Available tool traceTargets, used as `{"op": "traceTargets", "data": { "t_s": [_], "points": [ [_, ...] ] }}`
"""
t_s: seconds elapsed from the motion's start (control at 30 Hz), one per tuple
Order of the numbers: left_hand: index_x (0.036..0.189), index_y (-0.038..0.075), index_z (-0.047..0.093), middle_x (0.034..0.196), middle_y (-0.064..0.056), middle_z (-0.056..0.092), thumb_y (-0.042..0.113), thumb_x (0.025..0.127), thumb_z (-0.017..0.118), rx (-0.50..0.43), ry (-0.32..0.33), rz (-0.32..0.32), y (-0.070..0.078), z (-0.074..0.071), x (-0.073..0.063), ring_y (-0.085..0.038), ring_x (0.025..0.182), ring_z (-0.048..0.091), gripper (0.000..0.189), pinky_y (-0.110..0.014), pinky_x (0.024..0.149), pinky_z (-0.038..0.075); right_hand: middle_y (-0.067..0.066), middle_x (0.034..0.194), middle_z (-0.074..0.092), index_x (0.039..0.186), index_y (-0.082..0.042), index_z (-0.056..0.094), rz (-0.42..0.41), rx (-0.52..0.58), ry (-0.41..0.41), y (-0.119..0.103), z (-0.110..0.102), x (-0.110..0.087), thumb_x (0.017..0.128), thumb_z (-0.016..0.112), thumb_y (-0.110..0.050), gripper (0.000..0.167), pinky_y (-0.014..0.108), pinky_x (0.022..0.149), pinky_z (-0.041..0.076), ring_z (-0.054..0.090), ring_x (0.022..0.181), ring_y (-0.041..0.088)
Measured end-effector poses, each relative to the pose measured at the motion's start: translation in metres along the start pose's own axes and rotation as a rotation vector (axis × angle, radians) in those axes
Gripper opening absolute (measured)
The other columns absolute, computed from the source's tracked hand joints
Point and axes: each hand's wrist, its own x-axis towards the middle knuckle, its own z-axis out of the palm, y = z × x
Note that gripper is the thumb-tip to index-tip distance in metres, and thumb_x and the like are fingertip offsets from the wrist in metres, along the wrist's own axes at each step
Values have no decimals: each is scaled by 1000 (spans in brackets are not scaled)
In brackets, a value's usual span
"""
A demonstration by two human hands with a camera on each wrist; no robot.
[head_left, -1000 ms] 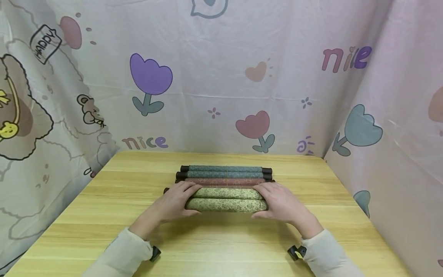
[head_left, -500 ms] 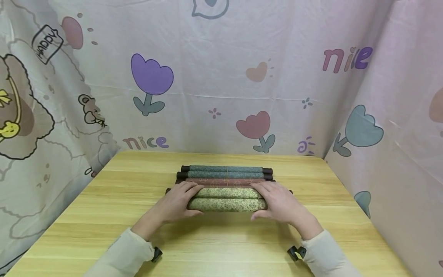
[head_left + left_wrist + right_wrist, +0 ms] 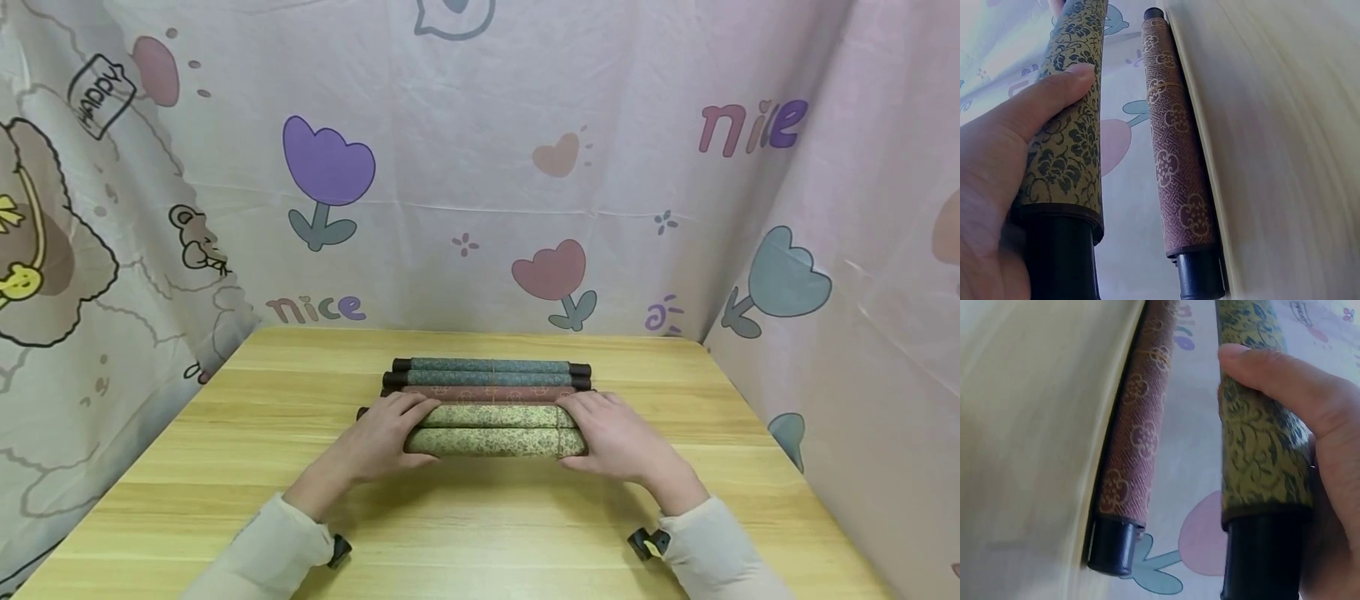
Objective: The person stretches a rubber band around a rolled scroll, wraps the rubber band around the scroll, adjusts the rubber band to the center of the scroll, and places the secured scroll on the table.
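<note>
A yellow-green patterned scroll (image 3: 487, 442), rolled as two parallel rolls, lies crosswise between the hands. My left hand (image 3: 386, 436) grips its left end, fingers over the top and thumb on the near side. At the right end, my right hand (image 3: 617, 437) holds it the same way, next to a thin tie string. Both wrist views show the thumbs laid along the green scroll (image 3: 1069, 144) and dark knobs at its ends. Clear of the tabletop, it is held apart from a reddish scroll (image 3: 1136, 425) with pale flower motifs. The fingers' far side is hidden in the wrist views.
Behind the green scroll, the reddish scroll (image 3: 450, 393) and a blue-green double scroll (image 3: 450, 379) with dark knobs lie parallel on the wooden table (image 3: 225, 467). A printed cloth curtain (image 3: 450, 150) hangs behind and at both sides.
My right hand has shifted slightly outward to the right, baring more of the green scroll and its tie string. The left hand and the scrolls behind stay nearly where they were.
</note>
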Motion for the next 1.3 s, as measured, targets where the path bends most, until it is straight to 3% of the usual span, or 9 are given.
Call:
{"op": "traceTargets", "data": {
  "t_s": [0.3, 0.57, 0.9, 1.3],
  "points": [
    [132, 4, 58, 119, -11, 61, 47, 73, 84, 2, -41, 10, 7, 1, 1, -31, 108, 58, 78, -53, 89, 49, 13, 124, 62, 132, 1, 54, -79, -15, 51, -14, 7, 8, 73, 76, -61, 89, 49, 100, 43, 58, 114, 32],
    [133, 4, 57, 120, -11, 61, 47, 72, 84, 14, -49, -11, 7, 1, 0, -31, 109, 57, 79, -52, 93, 47, 18, 130, 58, 139, 2, 48, -53, 8, 19, -20, 9, 10, 68, 74, -67, 103, 52, 102, 42, 56, 118, 37],
    [132, 4, 58, 119, -12, 62, 49, 71, 84, 42, -49, 17, 9, 3, 2, -30, 108, 58, 80, -51, 91, 48, 19, 131, 57, 139, 5, 46, -71, 24, 9, -29, 13, 13, 67, 76, -63, 104, 49, 105, 40, 54, 121, 36],
    [130, 2, 60, 118, -13, 63, 45, 68, 87, 18, -25, -22, 8, 1, 2, -32, 108, 59, 80, -53, 91, 48, 16, 137, 53, 144, -2, 44, 35, 99, -16, -15, -1, 7, 65, 78, -65, 107, 56, 107, 34, 48, 126, 36]
  ]
}}
